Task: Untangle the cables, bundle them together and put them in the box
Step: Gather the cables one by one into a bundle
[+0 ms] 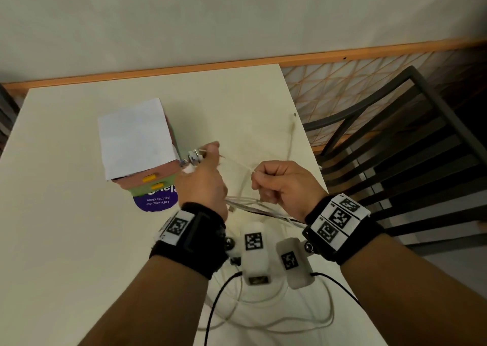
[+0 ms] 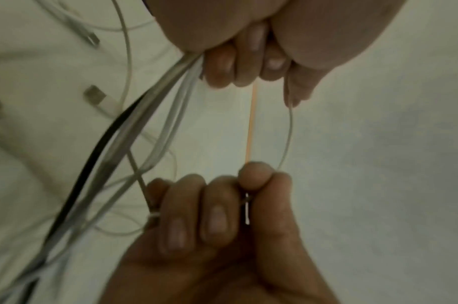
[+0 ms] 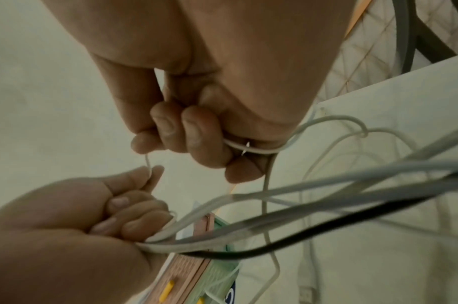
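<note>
**Cables half gathered, both hands on the strands**

Head view: we've got both fists up over the table [image 1: 79, 161]. Our left hand [image 1: 203, 179] is curled round a clutch of plug ends and white cables [image 1: 253, 204], just beside the box [image 1: 137, 145], which sits left of centre w/ a white flap standing open on top. Our right hand [image 1: 279, 187] is closed too, pinching one thin strand that runs across to the left. More slack loops lie on the table near our wrists, and one white lead trails off toward the far right edge. A dark chair [image 1: 395, 140] stands off to the right.

Left wrist view: blurry, but our left hand [image 2: 217, 216] is fisted on the bunch, fingers wrapped over it. A thin wire [image 2: 290, 131] arcs from it to the right hand [image 2: 248, 61], which is clamped on that wire and on several thicker strands, incl. one black one. USB plugs lie loose on the table.

Right wrist view: right hand [image 3: 196, 131] curled tight, a white cable looped under its fingers; left hand [image 3: 80, 216] grips the flat sheaf of white cables plus the black one. The box shows below it.

Handling, as we judge it: these are light, limp, smooth-jacketed leads, so they'll sag, slide and re-tangle if let go. Best to hold near the plugs, where there's something stiff to grip, and draw one strand at a time w/o yanking; the thin wire looks the most fragile.
</note>
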